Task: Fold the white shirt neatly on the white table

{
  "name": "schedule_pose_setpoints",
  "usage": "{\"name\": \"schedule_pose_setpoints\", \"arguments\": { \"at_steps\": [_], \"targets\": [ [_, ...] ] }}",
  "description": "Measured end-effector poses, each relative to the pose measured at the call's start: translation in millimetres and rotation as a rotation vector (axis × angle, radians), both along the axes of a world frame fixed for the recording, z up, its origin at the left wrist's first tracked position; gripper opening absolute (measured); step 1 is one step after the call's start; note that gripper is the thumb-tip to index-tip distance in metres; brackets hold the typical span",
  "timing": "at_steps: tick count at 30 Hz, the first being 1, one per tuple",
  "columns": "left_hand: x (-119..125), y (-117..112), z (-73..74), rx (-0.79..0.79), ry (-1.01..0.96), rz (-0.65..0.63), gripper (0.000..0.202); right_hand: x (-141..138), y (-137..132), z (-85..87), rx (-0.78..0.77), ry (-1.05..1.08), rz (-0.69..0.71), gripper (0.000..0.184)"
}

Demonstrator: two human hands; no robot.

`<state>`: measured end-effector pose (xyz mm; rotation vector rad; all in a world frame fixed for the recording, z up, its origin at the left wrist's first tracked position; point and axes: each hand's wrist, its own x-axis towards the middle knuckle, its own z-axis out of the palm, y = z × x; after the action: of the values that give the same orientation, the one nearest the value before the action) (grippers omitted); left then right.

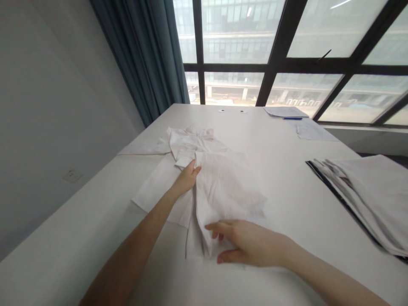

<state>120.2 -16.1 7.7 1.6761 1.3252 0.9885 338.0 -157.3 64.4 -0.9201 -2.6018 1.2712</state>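
A white long-sleeved shirt (229, 178) lies on the table, its collar at the far end and its hem toward me. One sleeve stretches out to the left. My left hand (187, 177) pinches the shirt's front edge about halfway up, thumb and fingers closed on the cloth. Lower down, near the hem, my right hand (245, 242) hovers at or rests on the same front panel, thumb and fingers apart. Whether its fingertips press the fabric I cannot tell. The front panels lie partly apart, with creased cloth between them.
The white table (153, 263) runs to the window. A stack of folded white cloth (379, 191) on a black board or folder sits at the right edge. Papers (283, 111) and a blue pen (292, 118) lie at the far right. A blue curtain (149, 55) hangs at the left.
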Motion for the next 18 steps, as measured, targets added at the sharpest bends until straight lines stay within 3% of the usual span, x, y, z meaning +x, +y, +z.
{"name": "schedule_pose_setpoints", "arguments": {
  "at_steps": [4,10,12,18],
  "targets": [
    [0,-2,0.8,0.028,0.095,-0.006,0.033,12,-19,-2.0,0.318,-0.144,0.02,0.056],
    [1,-5,-3.3,0.015,0.173,0.049,0.026,23,-42,-27.0,0.659,-0.206,-0.067,0.024],
    [1,-5,-5.3,0.013,0.236,0.059,0.025,28,-45,-31.1,0.672,-0.176,-0.089,0.023],
    [5,-5,-8.3,-0.006,0.343,0.072,0.019,46,-47,-31.5,0.503,-0.082,-0.097,0.02]
  ]
}}
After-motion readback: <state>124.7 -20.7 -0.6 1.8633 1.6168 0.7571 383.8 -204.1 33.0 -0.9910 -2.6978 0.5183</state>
